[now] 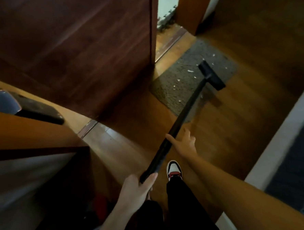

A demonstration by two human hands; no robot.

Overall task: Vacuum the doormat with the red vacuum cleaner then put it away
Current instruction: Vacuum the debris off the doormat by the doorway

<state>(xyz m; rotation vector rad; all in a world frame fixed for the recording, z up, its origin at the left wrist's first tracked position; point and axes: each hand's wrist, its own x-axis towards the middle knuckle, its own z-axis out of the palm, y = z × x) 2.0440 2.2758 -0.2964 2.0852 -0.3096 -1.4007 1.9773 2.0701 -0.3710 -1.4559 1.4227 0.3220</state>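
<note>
Our left hand grips the near end of the vacuum wand, fingers curled round it. Our right hand sits higher, fingers spread wide, only the thumb on the tube. The wand runs away from us toward the upper right, its floor head crosswise on the doormat, at its right edge. Our judgement: close the right hand and sweep slowly left over the white scraps.

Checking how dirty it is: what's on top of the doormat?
White scraps lie scattered on the doormat, and the vacuum head sits over its edge. Anything beneath the head is hidden.
</note>
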